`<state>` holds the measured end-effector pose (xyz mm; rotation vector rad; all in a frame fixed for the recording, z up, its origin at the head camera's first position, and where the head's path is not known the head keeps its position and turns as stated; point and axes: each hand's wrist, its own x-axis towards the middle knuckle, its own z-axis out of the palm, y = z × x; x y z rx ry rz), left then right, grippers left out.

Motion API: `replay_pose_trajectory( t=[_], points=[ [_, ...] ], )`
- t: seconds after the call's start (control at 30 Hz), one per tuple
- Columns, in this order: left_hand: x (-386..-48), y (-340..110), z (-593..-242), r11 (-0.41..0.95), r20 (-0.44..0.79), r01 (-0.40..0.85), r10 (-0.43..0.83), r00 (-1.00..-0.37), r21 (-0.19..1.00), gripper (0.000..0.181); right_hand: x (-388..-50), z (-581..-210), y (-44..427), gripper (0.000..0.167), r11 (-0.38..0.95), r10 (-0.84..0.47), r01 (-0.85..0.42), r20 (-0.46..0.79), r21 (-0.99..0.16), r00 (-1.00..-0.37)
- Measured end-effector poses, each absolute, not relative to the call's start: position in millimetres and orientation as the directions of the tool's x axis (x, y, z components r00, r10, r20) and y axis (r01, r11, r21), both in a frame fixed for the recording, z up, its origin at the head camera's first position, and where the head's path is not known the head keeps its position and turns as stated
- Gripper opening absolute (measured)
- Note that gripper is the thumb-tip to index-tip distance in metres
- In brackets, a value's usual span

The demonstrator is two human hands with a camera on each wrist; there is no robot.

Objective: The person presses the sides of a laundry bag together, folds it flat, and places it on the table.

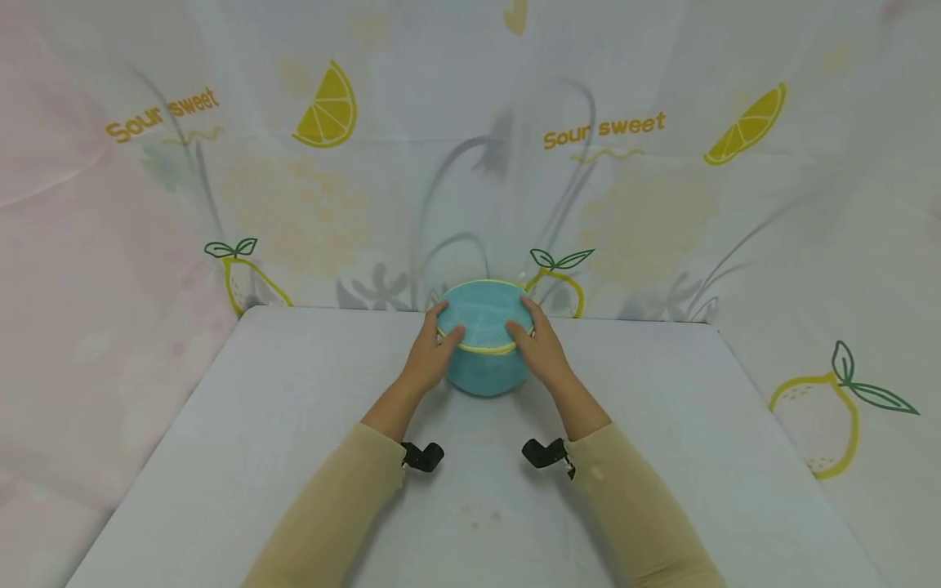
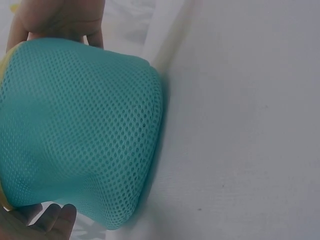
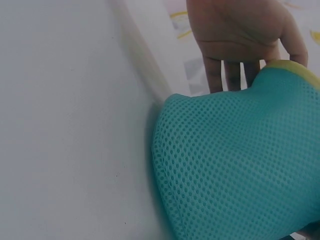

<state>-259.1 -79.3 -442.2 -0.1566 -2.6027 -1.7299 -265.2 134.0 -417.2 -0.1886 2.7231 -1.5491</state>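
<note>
A round teal mesh bag (image 1: 485,377) with yellow trim stands on the white table, near its back edge. My left hand (image 1: 429,353) grips its left side, with the thumb over the yellow rim and the fingers round the outside. On the opposite side my right hand (image 1: 546,353) holds it in a similar way. The left wrist view shows the bag's mesh wall (image 2: 85,120) close up, slightly dented near the lower hand. From the right wrist view, the mesh wall (image 3: 235,160) bends inward below the yellow trim. Parts of the fingers are hidden behind the bag.
The white table (image 1: 294,408) ends just behind the bag at a hanging cloth (image 1: 456,98) printed with lemons and words. Small black wrist devices (image 1: 423,457) sit at both sleeve cuffs, above the tabletop.
</note>
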Motion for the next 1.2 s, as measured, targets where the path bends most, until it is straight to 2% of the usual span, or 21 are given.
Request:
replay_pose_trajectory(
  t=[0.37, 0.83, 1.2],
  points=[
    [-246, -76, -442, 0.317, 0.064, 0.084, 0.073, -0.995, 0.945, 0.071, -255, -418, 136, 0.068, 0.504, -0.149, -0.119, 0.05, -0.856, -0.988],
    [-239, -71, -442, 0.319, 0.113, 0.129, 0.067, -0.991, 0.939, 0.07, -246, -415, 141, 0.071, 0.545, -0.163, -0.123, 0.04, -0.829, -0.986],
    [-235, -71, -436, 0.288, 0.204, 0.211, 0.056, -0.977, 0.934, 0.068, -240, -402, 146, 0.074, 0.585, -0.219, -0.19, 0.072, -0.788, -0.973]
  ],
)
